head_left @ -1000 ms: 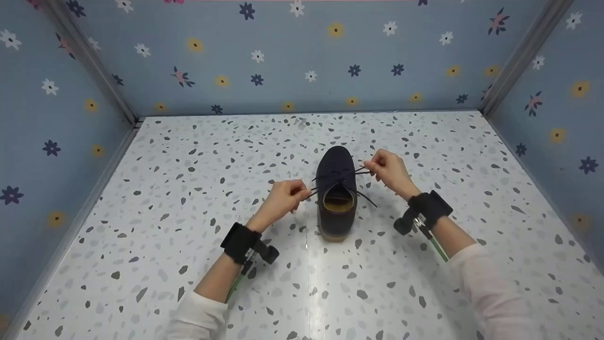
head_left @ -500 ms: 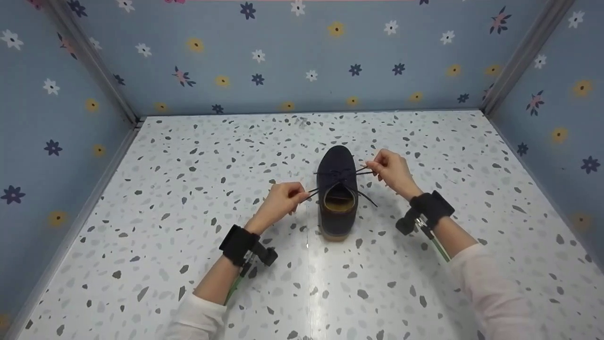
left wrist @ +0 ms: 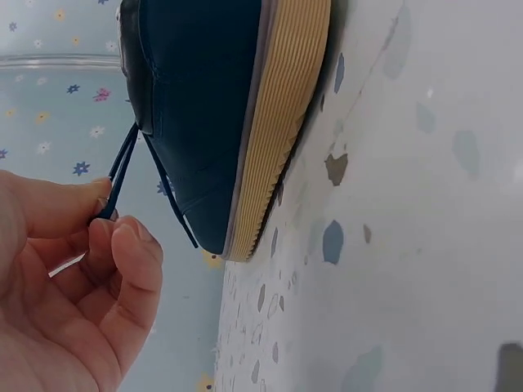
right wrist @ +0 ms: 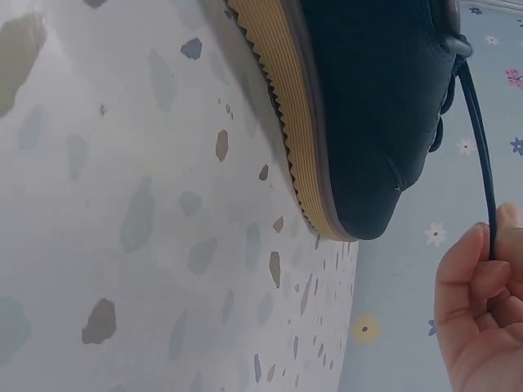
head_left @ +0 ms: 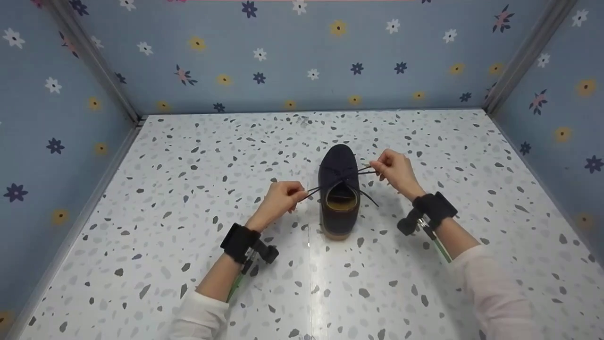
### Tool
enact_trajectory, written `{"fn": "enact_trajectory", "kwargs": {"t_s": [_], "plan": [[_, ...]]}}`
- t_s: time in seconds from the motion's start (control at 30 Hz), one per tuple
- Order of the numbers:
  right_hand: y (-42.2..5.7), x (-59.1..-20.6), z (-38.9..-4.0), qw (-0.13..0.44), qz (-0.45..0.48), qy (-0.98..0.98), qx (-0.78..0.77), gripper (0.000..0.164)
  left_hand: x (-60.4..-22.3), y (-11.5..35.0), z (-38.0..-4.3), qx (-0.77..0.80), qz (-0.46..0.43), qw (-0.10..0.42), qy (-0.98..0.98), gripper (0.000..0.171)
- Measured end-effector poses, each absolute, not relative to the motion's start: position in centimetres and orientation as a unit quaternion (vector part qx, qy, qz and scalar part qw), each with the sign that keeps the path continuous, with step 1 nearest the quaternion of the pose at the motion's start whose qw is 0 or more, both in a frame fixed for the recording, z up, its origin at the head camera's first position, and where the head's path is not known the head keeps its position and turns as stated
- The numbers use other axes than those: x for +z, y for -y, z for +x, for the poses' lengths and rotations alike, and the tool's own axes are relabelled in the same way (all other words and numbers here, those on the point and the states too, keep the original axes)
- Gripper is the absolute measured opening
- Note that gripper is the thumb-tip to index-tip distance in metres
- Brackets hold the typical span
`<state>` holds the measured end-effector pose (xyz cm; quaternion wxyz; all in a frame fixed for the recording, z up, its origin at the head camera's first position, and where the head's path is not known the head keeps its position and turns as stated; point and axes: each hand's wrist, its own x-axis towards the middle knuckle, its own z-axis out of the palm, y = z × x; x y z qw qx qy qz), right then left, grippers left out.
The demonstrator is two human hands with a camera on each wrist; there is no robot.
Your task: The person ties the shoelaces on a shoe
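A dark navy lace-up shoe [head_left: 339, 156] stands upright on the white speckled surface, toe pointing away from me. Its ribbed tan sole [left wrist: 282, 106] shows in the left wrist view. At the shoe's left, my left hand [head_left: 279, 200] pinches a doubled strand of shoelace [head_left: 313, 191] between thumb and forefinger. My right hand [head_left: 398, 174] pinches the opposite doubled strand on the right, a little farther forward. Both strands run taut from the crossing above the tongue. One loose lace end [head_left: 371, 198] trails down on the right side of the shoe.
The speckled tabletop [head_left: 226, 156] stretches around the shoe. Blue flower-patterned panels [head_left: 306, 52] enclose it at the back, left and right. A black strap with a small camera sits on each wrist, with a green cable [head_left: 441, 250] running along the forearm.
My hands have drawn slightly apart, stretching the lace strands a little longer on both sides. The short lace end poking out at the shoe's left has pulled in over the shoe.
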<state>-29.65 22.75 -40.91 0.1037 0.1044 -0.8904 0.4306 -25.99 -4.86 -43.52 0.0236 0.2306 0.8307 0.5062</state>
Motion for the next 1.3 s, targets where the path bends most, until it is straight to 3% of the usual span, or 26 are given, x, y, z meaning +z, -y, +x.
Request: {"fn": "enact_trajectory", "kwargs": {"t_s": [1.3], "plan": [[-23.0,-41.4,-29.6,0.092,0.095,0.862,0.489,0.02,-42.7,4.7,-25.2,0.522,0.195,0.035,-0.83,0.016]]}}
